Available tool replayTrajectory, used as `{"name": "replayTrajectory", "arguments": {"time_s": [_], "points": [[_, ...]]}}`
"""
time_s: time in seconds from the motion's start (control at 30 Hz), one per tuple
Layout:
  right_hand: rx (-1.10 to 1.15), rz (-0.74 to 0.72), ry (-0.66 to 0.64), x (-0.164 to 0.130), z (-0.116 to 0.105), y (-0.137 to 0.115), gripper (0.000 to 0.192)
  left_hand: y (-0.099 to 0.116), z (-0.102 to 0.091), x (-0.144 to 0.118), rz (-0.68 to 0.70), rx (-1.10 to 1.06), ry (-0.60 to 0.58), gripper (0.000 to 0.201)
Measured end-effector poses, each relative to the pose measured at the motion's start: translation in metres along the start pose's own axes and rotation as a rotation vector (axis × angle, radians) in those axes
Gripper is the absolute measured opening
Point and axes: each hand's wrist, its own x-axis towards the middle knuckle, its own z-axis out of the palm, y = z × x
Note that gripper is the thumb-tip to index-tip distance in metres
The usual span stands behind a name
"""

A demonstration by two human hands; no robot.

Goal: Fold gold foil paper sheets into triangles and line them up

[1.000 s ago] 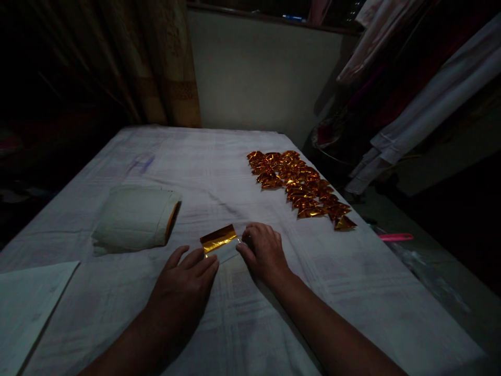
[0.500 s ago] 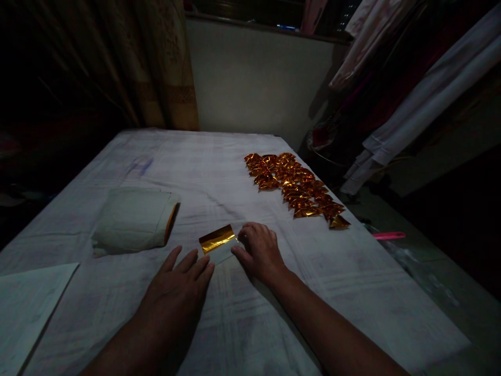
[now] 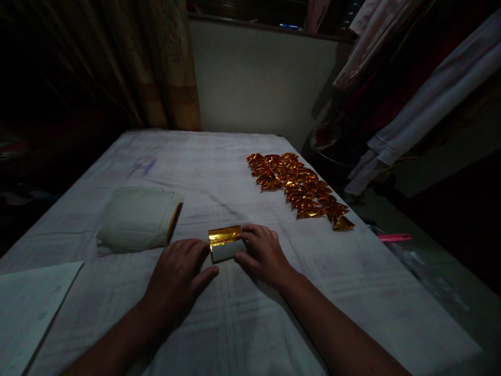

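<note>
A small sheet of gold foil paper (image 3: 224, 242), gold on its far half and white on its near half, lies partly folded on the white cloth-covered table (image 3: 219, 167). My left hand (image 3: 178, 274) grips its left edge with fingers curled, thumb out flat. My right hand (image 3: 263, 251) pinches its right edge. A pale roll (image 3: 136, 219) with a gold inner face lies to the left of my hands. Several folded gold foil triangles (image 3: 299, 188) lie in a band at the right of the table.
A white paper sheet (image 3: 29, 308) sits at the table's near left corner. Curtains hang behind the table at the left. Clothes (image 3: 410, 94) hang at the right. A pink object (image 3: 394, 237) lies on the floor beyond the table's right edge.
The foil sheet lay flat with my left hand spread beside it. Now both hands hold its edges and its near half is turned up, showing the white side.
</note>
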Motion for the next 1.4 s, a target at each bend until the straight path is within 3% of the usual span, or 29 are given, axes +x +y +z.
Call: {"name": "replayTrajectory", "arguments": {"time_s": [0.13,0.27,0.37,0.47,0.63,0.7,0.8,0.9,0.97,1.1,1.17,1.23,1.33,1.4], "points": [[0.059,-0.02,0.03,-0.002,0.0,0.006,0.028,-0.002,0.007,-0.003,0.016,-0.036,0.086,0.02],[0.064,-0.06,0.066,-0.001,-0.001,0.007,0.013,-0.003,0.012,-0.005,0.048,-0.012,0.195,0.035],[0.073,-0.124,0.092,0.0,-0.003,0.007,0.009,-0.004,0.016,-0.004,0.092,0.034,0.193,0.043],[0.141,-0.182,0.099,0.001,-0.005,0.006,0.006,-0.006,0.017,-0.002,0.12,0.023,0.175,0.038],[0.223,-0.113,0.124,0.002,-0.009,-0.003,0.008,-0.005,0.015,0.001,0.092,-0.203,0.209,0.026],[0.281,-0.041,0.138,0.002,-0.01,-0.007,0.007,-0.002,0.012,0.002,0.016,-0.357,0.176,0.025],[0.436,0.076,0.143,0.0,-0.01,-0.012,0.012,0.007,0.007,0.003,-0.234,-0.644,0.111,0.025],[0.558,0.119,0.129,-0.001,-0.01,-0.014,0.038,0.015,0.004,0.007,-0.455,-0.888,0.078,0.028],[0.597,0.122,0.103,-0.001,-0.01,-0.014,0.05,0.018,0.003,0.01,-0.535,-0.974,0.079,0.032],[0.512,0.162,0.105,0.0,-0.006,-0.013,0.048,0.015,0.007,0.012,-0.624,-0.978,0.053,0.04],[0.358,0.161,0.128,0.001,-0.004,-0.011,0.045,0.011,0.009,0.01,-0.579,-0.846,0.038,0.049],[0.19,0.126,0.139,0.002,-0.002,-0.007,0.045,0.007,0.009,0.008,-0.444,-0.614,0.073,0.054],[0.039,0.068,0.12,0.005,0.001,-0.001,0.046,0.004,0.009,0.004,-0.134,-0.287,0.152,0.037],[-0.001,0.065,0.102,0.006,0.003,0.001,0.046,0.004,0.009,0.001,0.058,-0.175,0.129,0.029]]}}
